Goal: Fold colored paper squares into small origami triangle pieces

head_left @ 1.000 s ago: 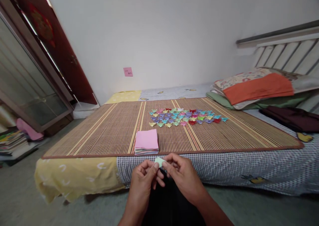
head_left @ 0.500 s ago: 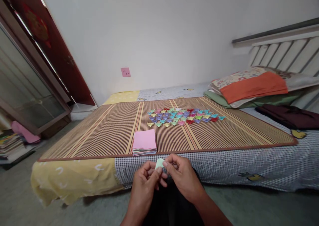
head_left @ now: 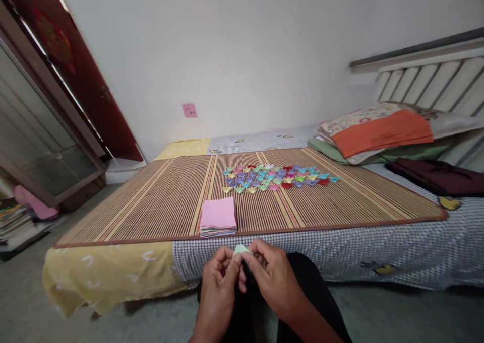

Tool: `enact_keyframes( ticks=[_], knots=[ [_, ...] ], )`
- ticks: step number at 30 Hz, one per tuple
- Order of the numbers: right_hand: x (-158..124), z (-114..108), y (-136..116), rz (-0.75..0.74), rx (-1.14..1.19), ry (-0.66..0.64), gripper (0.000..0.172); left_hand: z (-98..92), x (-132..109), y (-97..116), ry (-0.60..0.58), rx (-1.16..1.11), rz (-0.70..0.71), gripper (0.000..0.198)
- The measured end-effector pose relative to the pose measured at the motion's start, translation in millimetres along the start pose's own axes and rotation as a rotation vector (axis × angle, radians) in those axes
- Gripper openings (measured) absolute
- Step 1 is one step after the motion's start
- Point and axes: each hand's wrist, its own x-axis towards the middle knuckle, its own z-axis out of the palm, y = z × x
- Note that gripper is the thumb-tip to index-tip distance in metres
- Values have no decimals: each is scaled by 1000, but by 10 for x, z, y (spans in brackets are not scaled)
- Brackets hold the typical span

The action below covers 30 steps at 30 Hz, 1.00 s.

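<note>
In the head view, the left hand (head_left: 221,280) pinches the pale green folded paper (head_left: 241,250) between thumb and fingers, its lower fingers loosely curled. The right hand (head_left: 274,277) pinches the same paper from the other side, thumb toward the wearer. The 2 hands nearly meet, and the paper peaks to a point above the 2 thumbs. It is held in the air just before the near edge of the bed, above the dark trousers (head_left: 312,290).

A striped mat (head_left: 151,207) covers much of the bed. At its near edge, left of the middle, sits a stack of square paper sheets (head_left: 218,213), a pink sheet on top. Farther back, toward the far edge and right of the stack, small folded paper pieces (head_left: 276,178) lie in several rows, in many colours. By the mat's far right corner, a floral pillow with an orange band (head_left: 381,136) rests on green bedding (head_left: 328,150). A dark folded cloth (head_left: 438,177) lies beyond the mat's right edge, on the checked sheet (head_left: 340,255). Yellow cloth (head_left: 113,272) hangs below the near left corner.
</note>
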Motion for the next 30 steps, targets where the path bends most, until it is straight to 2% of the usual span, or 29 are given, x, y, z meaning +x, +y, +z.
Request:
enact_keyframes(
  ticks=[5, 15, 20, 22, 25, 30],
  knots=[
    [-9, -39, 30, 45, 119, -60, 32, 1, 27, 33, -98, -35, -25, 44],
    [-27, 17, 140, -2, 17, 21, 35, -14, 25, -6, -43, 39, 8, 44],
    [-36, -32, 92, 52, 158, -46, 33, -60, 39, 33, -105, 15, -9, 41],
    [-48, -61, 47, 46, 177, -79, 31, -78, 34, 69, -86, 13, 12, 37],
    [-74, -90, 6, 15, 145, -87, 28, -99, 20, 110, -53, -12, 23, 32],
    [-104, -148, -16, -8, 70, -110, 23, -134, -2, 125, -92, -102, 11, 27]
  ],
)
